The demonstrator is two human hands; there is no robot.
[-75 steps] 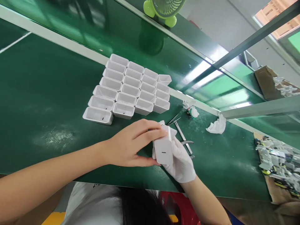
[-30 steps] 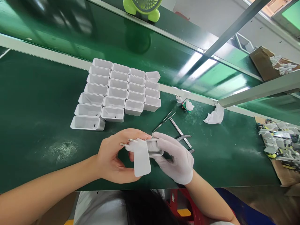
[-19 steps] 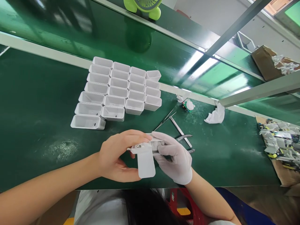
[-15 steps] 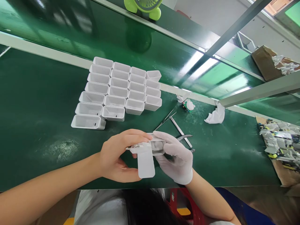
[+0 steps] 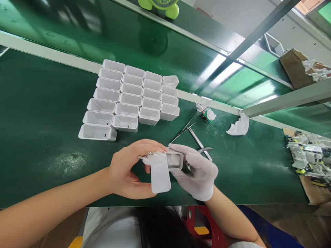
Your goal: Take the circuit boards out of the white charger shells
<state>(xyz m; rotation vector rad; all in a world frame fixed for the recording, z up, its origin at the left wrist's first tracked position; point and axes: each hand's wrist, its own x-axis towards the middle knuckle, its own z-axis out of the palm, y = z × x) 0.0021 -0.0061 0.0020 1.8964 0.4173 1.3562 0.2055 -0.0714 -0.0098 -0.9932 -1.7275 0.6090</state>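
Note:
My left hand [image 5: 129, 168], bare, is closed on a white plug cover [image 5: 160, 177], a flat rounded plate with two metal pins pointing left. Beside it, my gloved right hand [image 5: 198, 170] holds a small white plastic case [image 5: 178, 168] from its right side. The case's open end faces me and something whitish sits inside. Cover and case meet edge to edge; whether they are joined I cannot tell. Just beyond the right hand lie tweezers [image 5: 198, 140] and a grey curved handle [image 5: 205, 150], partly hidden by the glove.
Several rows of open white cases [image 5: 130, 100] stand at the back left. A green circuit board [image 5: 209, 115] and a crumpled white glove or cloth [image 5: 239, 124] lie at the back right. Cardboard with many small parts [image 5: 307, 155] is at far right. White dust [image 5: 69, 163] marks the table.
My right hand's fingers have shifted right, off the mouth of the case, so more of its opening shows. The left hand keeps hold of the plug cover.

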